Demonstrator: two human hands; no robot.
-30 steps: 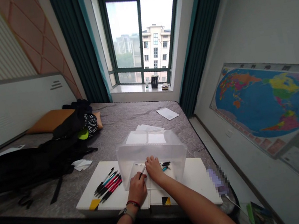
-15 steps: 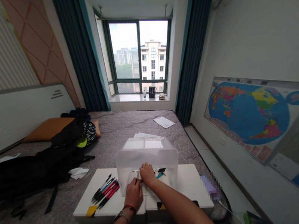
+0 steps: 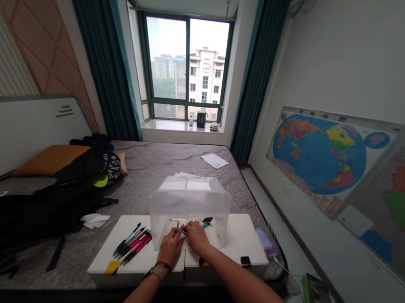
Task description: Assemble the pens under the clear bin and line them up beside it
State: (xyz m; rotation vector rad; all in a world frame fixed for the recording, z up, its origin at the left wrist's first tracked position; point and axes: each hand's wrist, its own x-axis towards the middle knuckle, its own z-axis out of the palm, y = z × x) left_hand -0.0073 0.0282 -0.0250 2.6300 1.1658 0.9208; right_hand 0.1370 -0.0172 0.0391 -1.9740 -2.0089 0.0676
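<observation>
A clear plastic box lies with its open side towards me, and both hands work at its mouth. My left hand is closed around a slim pale pen, whose end shows above the fingers. Against it, my right hand has its fingertips pinched together; what they hold is too small to make out. Just beyond the right hand, black and teal pen pieces lie inside the box. To the left, several black, red and blue pens form a loose pile.
Two white boxes support everything on the grey mattress. Black clothing or a bag and a crumpled tissue lie left. A blurred purple object with a cable sits at the right edge. Paper lies farther back.
My view has tilted and shifted slightly. The hands have come closer together at the fingertips, and the right hand has dropped from above the left to beside it.
</observation>
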